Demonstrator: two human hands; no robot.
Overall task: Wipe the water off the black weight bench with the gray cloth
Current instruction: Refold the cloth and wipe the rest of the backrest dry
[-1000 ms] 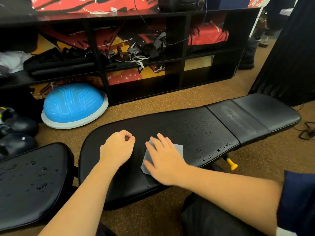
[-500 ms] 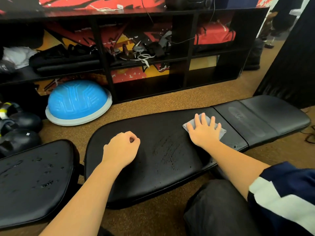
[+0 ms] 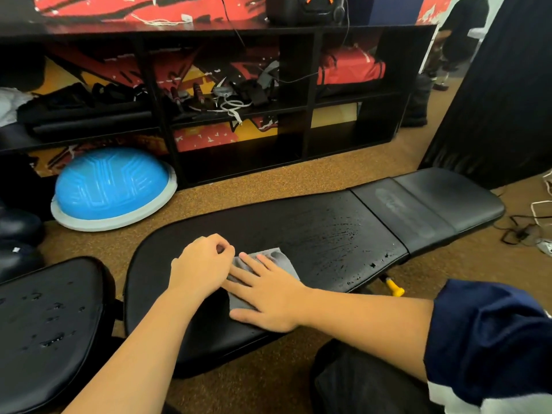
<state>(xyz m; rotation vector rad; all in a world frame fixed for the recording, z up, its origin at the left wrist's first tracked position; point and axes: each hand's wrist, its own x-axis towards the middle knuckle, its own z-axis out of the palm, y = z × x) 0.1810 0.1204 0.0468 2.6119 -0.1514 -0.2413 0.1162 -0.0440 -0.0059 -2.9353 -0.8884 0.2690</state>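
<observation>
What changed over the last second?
Right hand slid the gray cloth rightward along the weight bench, then back beside the left hand, pressing it flat throughout. Left hand stayed fisted on the bench; streaks of water remain on its right part.

Ahead to my left, blue balance dome [image 3: 110,186] on brown carpet [image 3: 268,180], against black shelf unit [image 3: 298,115]. Shelves hold straps [image 3: 254,91], white cord [image 3: 233,107], red bag [image 3: 349,68]. Loose cables [image 3: 534,231] on the carpet, far right.

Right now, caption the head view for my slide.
Right hand presses the gray cloth flat on the wet black weight bench; curled left hand rests beside it.
</observation>
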